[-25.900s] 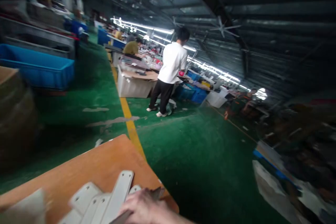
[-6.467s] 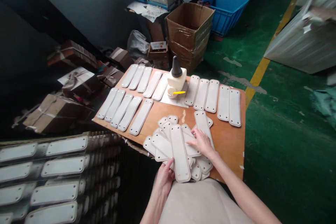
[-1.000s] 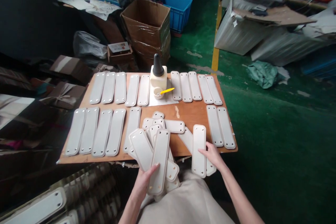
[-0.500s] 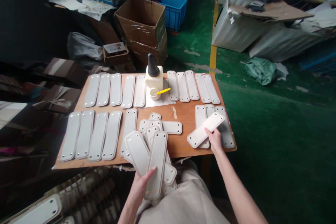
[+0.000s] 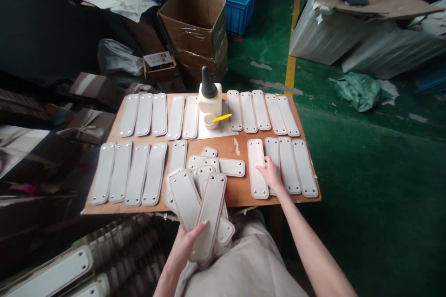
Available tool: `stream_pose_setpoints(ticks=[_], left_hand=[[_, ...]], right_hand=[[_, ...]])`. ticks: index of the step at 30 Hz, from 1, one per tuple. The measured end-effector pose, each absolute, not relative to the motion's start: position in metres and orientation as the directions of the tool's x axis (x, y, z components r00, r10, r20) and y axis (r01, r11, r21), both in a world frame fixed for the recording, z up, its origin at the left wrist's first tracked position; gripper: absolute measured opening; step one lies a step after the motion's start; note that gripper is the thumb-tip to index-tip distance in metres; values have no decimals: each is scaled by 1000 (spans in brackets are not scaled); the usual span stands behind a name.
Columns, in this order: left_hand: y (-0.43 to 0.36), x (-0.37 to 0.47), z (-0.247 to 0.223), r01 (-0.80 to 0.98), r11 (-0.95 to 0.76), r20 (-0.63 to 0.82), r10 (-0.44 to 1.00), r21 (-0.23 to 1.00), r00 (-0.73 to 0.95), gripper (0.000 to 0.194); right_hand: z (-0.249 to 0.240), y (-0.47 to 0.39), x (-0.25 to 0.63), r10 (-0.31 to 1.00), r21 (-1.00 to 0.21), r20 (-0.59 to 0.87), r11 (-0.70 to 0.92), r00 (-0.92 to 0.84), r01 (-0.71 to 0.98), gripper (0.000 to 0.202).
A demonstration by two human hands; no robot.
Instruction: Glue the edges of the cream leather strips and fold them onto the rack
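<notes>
My left hand point(image 5: 188, 243) is closed on a fanned stack of pale grey strips point(image 5: 209, 216) with rounded ends and dark studs at the corners. The stack sits at the table's near edge, over my lap. At the right, my right hand point(image 5: 272, 174) grips the edge of one whitish strip point(image 5: 257, 167), thumb on top. This strip stands lengthwise at the left end of a short row of grey strips point(image 5: 290, 167). Between my hands, a few crossed strips point(image 5: 228, 167) lie on the wooden board point(image 5: 240, 202).
A white bottle point(image 5: 210, 97) with a black cone cap stands at the board's back, with a small cup point(image 5: 210, 121) and yellow stick point(image 5: 222, 118) before it. Rows of strips point(image 5: 128, 115) line the left and back. Cartons point(image 5: 191, 23) and a blue crate point(image 5: 232, 4) stand beyond.
My right hand has turned its strip from slanted to lengthwise and brought it to the row's left end. The left hand keeps its stack. The view has shifted slightly.
</notes>
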State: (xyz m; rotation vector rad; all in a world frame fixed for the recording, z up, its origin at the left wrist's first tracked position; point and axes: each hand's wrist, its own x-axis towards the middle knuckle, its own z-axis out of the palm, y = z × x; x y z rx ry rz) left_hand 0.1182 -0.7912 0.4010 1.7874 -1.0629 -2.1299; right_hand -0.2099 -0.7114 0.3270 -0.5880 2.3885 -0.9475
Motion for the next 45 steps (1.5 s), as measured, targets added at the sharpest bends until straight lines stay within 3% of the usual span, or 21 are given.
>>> stream_pose_setpoints(ticks=[2,5,7,11,14,19,25,29,32,37,39,41,43,45], left_hand=[[-793,123,397,-323,-724,-792,-539,610,-288,68],[-796,128,392,-333,-710,-784,-544,620,-299,66],[-797,129,391,-338,-705,-781,-544,624,-307,63],[-800,131,392,-351,-696,-779,-537,626,-324,60],[-802,135,395,-345,-689,-769,-535,637,-351,59],[-807,149,404,-300,-715,-771,-539,632,-339,63],[-819,157,418,-266,-745,-789,-548,611,-279,67],[-826,161,417,-269,-748,-792,-540,607,-286,70],[-829,167,411,-290,-737,-787,-524,610,-325,70],[-834,175,405,-326,-698,-757,-490,638,-432,65],[-836,176,407,-336,-694,-754,-470,637,-459,66],[-838,175,409,-347,-700,-761,-443,624,-474,69],[-838,175,413,-347,-700,-760,-440,624,-478,71],[-838,175,415,-341,-692,-751,-453,636,-481,70]], right_hand=[[330,-715,-203,-542,-647,-279,716,-792,-262,40],[343,-718,-189,-546,-398,-183,802,-818,-446,43],[353,-725,-176,-651,-289,-104,744,-752,-603,42],[358,-754,-145,-879,-348,-108,472,-465,-810,59],[355,-773,-131,-877,-296,-194,479,-439,-826,70],[353,-766,-130,-813,-204,-302,565,-497,-799,43],[349,-737,-107,-695,-149,-379,698,-611,-701,46],[352,-745,-89,-753,-129,-272,646,-600,-752,60],[353,-755,-87,-827,-140,-196,556,-527,-820,55],[354,-748,-83,-694,-92,-270,709,-667,-700,44],[355,-741,-81,-643,-170,-266,765,-718,-622,39],[356,-741,-80,-615,-423,-284,769,-735,-480,32],[354,-752,-80,-588,-712,-398,682,-704,-168,25],[349,-771,-80,-592,-802,-539,577,-600,151,21]])
